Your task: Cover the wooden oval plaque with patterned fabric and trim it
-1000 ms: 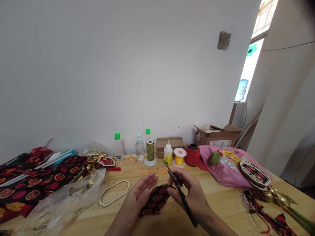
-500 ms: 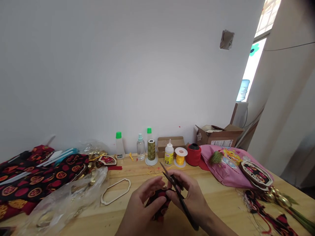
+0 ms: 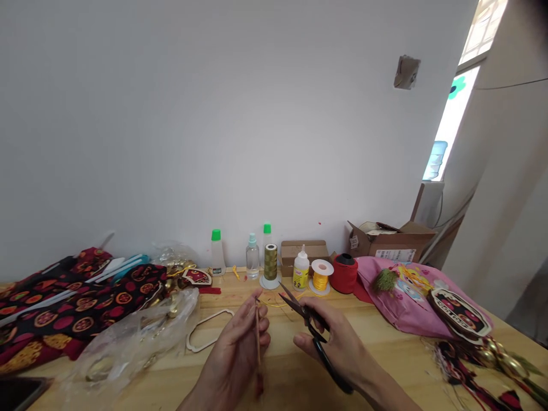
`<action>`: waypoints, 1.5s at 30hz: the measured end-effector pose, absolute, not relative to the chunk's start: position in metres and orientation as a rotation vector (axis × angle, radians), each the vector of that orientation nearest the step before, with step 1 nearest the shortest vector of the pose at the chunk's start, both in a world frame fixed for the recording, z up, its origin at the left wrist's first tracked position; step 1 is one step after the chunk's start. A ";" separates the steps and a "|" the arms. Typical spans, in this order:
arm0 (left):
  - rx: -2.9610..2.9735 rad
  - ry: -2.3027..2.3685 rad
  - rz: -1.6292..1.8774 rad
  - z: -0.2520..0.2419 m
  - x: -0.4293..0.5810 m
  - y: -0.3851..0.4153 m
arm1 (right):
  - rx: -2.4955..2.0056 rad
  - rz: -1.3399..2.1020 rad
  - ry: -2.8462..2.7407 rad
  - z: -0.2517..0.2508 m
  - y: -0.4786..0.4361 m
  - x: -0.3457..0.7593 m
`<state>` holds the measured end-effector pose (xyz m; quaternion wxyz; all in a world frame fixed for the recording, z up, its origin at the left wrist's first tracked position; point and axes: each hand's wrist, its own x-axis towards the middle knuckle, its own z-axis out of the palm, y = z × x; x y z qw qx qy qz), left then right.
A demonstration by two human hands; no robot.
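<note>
My left hand (image 3: pixel 240 348) is closed on a flat fabric-covered piece (image 3: pixel 258 348), held edge-on so it shows as a thin vertical strip. My right hand (image 3: pixel 331 342) grips black scissors (image 3: pixel 306 319) with the blades slightly parted and pointing up-left, a short gap from the piece. Both hands hover over the wooden table (image 3: pixel 385 354) near its front.
A cream oblong frame (image 3: pixel 209 331) and a clear plastic bag (image 3: pixel 132 342) lie left, beyond them patterned red-black fabric (image 3: pixel 77 314). Bottles (image 3: pixel 217 260), thread spools (image 3: pixel 270 265), a glue bottle (image 3: pixel 301 271) and red spool (image 3: pixel 343 273) line the wall. A pink bag (image 3: pixel 411 302) lies right.
My left hand has turned the fabric piece from flat to edge-on and drawn it left. The scissors have come away from it, leaving a gap between my hands.
</note>
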<state>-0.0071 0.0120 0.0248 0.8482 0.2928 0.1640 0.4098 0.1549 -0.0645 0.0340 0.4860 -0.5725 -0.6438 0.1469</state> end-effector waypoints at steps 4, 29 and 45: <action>0.467 0.274 0.513 0.020 -0.009 0.010 | -1.319 0.437 -1.501 0.034 -0.063 0.146; 0.668 0.456 0.921 0.032 0.019 -0.008 | -1.039 0.702 -0.976 0.021 -0.055 0.132; 0.489 0.429 1.110 0.044 0.019 0.013 | -1.404 0.194 -1.759 0.024 -0.061 0.148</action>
